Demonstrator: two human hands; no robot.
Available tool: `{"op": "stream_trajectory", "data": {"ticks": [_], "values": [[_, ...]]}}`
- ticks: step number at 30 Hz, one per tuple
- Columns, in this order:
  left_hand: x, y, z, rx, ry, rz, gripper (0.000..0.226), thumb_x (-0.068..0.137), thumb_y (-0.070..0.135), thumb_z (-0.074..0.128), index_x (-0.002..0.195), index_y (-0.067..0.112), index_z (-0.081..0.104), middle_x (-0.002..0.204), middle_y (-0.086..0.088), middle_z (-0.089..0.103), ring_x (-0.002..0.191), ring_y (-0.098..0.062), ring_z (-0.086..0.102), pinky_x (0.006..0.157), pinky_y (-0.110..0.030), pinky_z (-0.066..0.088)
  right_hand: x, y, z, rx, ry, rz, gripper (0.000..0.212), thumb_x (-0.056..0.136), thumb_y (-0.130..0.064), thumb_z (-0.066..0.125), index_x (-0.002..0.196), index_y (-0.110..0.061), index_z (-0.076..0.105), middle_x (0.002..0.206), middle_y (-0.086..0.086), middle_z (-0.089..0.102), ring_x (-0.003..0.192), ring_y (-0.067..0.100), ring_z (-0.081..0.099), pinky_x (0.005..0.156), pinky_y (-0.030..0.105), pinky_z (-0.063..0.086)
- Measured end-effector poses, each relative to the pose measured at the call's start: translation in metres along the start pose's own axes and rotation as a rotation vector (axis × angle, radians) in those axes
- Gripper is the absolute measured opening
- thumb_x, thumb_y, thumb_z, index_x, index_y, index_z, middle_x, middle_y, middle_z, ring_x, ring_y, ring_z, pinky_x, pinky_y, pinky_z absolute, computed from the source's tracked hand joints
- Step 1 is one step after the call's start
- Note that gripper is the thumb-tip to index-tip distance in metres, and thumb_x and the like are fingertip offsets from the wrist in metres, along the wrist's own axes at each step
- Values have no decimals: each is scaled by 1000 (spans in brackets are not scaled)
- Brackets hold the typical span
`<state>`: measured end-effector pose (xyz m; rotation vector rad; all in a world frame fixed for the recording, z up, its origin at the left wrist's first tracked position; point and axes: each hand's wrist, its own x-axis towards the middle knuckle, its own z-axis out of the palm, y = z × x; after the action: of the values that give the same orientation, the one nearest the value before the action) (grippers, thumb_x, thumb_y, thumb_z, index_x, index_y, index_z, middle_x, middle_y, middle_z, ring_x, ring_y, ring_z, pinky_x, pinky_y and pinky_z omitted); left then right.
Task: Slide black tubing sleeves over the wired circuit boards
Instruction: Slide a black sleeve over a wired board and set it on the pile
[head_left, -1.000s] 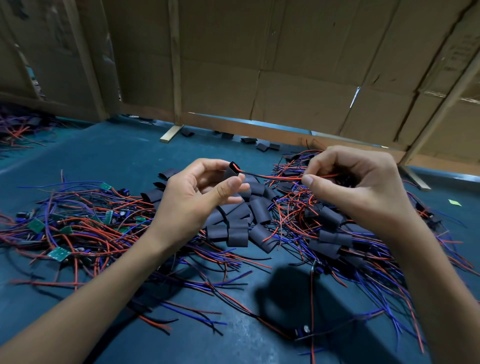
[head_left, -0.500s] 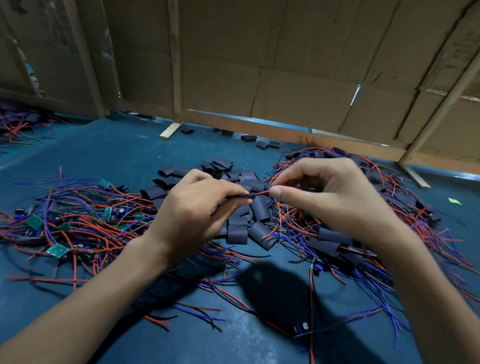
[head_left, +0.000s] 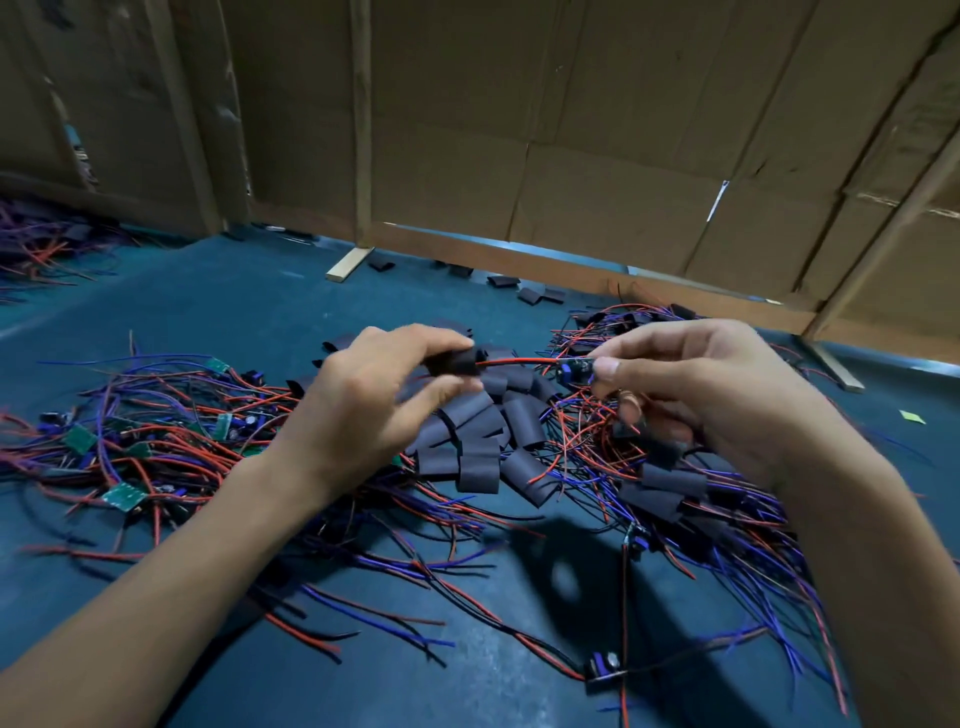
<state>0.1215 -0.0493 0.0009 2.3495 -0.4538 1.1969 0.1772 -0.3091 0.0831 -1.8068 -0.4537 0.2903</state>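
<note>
Black tubing sleeve (head_left: 453, 362) sat pinched in the left hand (head_left: 371, 402), threaded on a red wire (head_left: 517, 361). The right hand (head_left: 698, 387) pinched the wire's small circuit board (head_left: 574, 370), both held above loose sleeves (head_left: 480, 447) piled on the blue tabletop (head_left: 218, 312).

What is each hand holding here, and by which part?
Left hand pinches a black tubing sleeve around its body; right hand pinches the small wired circuit board at its right end.
</note>
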Motion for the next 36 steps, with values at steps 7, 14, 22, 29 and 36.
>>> {"op": "stream_trajectory", "data": {"ticks": [7, 14, 22, 29, 36], "values": [[-4, 15, 9, 40, -169, 195, 46, 96, 26, 68, 134, 1, 59, 126, -8, 67, 109, -24, 64, 95, -36, 51, 4, 9, 19, -56, -50, -42, 5, 83, -14, 80, 85, -9, 78, 65, 5, 70, 45, 9, 50, 37, 17, 29], [-7, 17, 12, -17, -201, 154, 40, 101, 24, 64, 134, 1, 59, 123, -10, 66, 111, -23, 65, 92, -38, 53, 4, 13, 25, -20, -82, -78, 7, 78, -18, 83, 82, -14, 78, 61, 7, 65, 49, 12, 50, 40, 17, 31], [-5, 20, 10, -23, -273, 190, 39, 105, 25, 47, 133, 0, 58, 123, -12, 65, 110, -27, 65, 89, -42, 54, 3, 19, 29, -363, -46, -471, 10, 83, -6, 81, 88, -14, 78, 76, -15, 73, 67, -4, 63, 68, 8, 43], [-3, 26, 11, 124, -214, 192, 37, 100, 18, 62, 132, -1, 60, 121, -12, 66, 102, -30, 66, 87, -43, 53, 9, 25, 44, -15, 85, -163, 4, 84, -1, 78, 87, -2, 77, 59, -2, 70, 45, -1, 55, 46, 8, 40], [-2, 17, 13, 110, -292, 73, 66, 102, 34, 58, 154, 2, 33, 148, -12, 49, 134, -27, 49, 111, -37, 41, 11, 18, 31, 14, 158, -172, 5, 83, -4, 79, 87, -7, 79, 59, -3, 69, 46, 2, 53, 43, 10, 36]]}}
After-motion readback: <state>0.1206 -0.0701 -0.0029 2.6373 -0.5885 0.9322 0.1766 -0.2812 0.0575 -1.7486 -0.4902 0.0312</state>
